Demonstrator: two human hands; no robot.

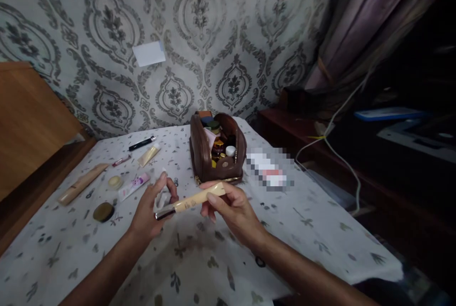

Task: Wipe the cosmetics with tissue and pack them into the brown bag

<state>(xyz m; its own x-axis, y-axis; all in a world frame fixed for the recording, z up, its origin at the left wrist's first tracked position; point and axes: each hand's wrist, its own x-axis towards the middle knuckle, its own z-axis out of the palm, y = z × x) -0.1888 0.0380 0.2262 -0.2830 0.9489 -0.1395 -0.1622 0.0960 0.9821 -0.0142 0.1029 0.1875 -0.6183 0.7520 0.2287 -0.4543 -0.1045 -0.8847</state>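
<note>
A cream tube with a shiny silver cap (194, 201) is pinched at its flat end between the thumb and fingers of my right hand (237, 208). My left hand (153, 206) is curled round a whitish, partly clear item (164, 198), mostly hidden by its fingers, and the tube's cap lies in front of that palm. Just beyond my right hand stands an open brown bag (218, 154), filled with jars and small containers, among them a white-lidded one (230, 151) and a pink item (210, 138).
Left on the patterned cloth (199, 272) lie a white-purple tube (134, 186), a gold tube (148, 155), a black pen-like item (142, 143), a beige tube (83, 184), a small jar (115, 182) and a dark round lid (103, 212). A blurred item (270, 169) lies right of the bag.
</note>
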